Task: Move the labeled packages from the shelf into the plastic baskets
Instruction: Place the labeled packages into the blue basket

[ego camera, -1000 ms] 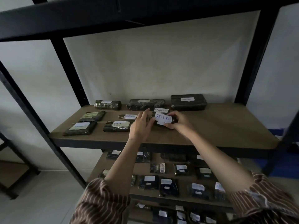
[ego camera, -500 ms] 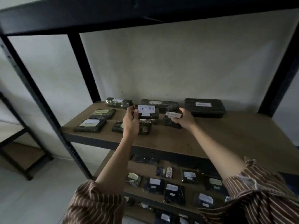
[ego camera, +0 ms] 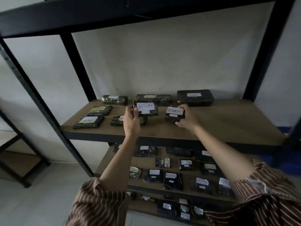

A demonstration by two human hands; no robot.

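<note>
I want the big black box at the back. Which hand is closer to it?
Right. The right hand holds a package just in front of the black box; the left hand is farther to its left.

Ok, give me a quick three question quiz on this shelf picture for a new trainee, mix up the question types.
1. True or false: the left hand and the right hand each hold a package.
2. The word on the left package's label is: A) FRAGILE B) RETURN C) SOLD
3. Fill in: the big black box sits at the shelf's back ____ side.

Key: 1 true; 2 B; 3 right.
</note>
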